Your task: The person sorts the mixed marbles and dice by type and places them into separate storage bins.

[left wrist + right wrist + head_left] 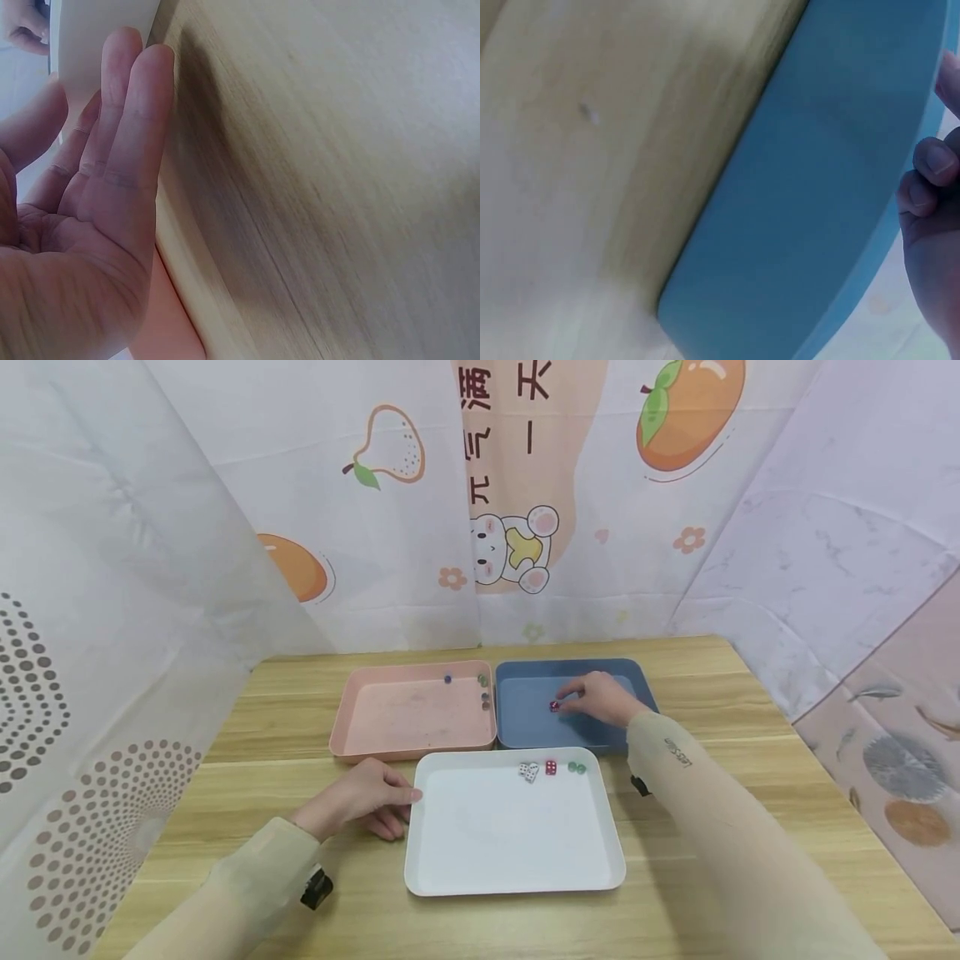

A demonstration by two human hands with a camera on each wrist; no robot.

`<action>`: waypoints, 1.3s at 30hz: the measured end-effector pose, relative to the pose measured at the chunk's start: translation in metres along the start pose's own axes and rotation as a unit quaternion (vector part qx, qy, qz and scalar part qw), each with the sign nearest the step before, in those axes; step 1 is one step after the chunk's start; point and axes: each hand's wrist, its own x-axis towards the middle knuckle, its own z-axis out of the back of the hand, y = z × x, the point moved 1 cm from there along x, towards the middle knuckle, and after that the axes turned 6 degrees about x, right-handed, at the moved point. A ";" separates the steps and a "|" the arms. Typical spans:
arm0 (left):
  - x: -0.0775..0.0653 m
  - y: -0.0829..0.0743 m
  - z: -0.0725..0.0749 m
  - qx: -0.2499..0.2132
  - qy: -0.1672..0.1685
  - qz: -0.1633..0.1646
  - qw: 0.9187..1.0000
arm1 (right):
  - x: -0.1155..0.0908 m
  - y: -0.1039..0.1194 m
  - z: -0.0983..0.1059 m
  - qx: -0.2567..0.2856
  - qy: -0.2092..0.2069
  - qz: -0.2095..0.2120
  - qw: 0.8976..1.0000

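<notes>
At the left rim of the white tray [517, 843], my left hand [367, 797] holds the edge, thumb on the rim and other fingers outside the wall. The left wrist view shows two fingers [139, 120] extended close beside that wall. Over the blue tray [525, 731], my right hand [603, 697] pinches a small red die [554, 706] at its thumb and index fingertips. In the right wrist view the blue tray's outer wall hides most of this hand. Inside the white tray, near its far edge, lie white dice [529, 772], another red die [551, 767] and green beads [576, 767].
A pink tray [390, 718] stands left of the blue one, with a blue bead [447, 678], a green bead [482, 680] and darker beads [485, 702] towards its right side. All trays sit on a wooden table [255, 735] before a printed cloth backdrop [300, 460].
</notes>
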 end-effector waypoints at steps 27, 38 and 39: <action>0.002 0.001 0.001 0.005 0.007 0.008 1.000 | -0.051 0.021 -0.006 0.059 0.071 0.060 0.994; 0.003 0.001 0.000 0.000 0.007 0.011 1.000 | -0.057 0.013 -0.012 0.053 0.108 0.111 0.987; 0.003 0.001 0.000 0.001 0.007 0.012 1.000 | -0.057 0.012 -0.013 0.052 0.111 0.114 0.986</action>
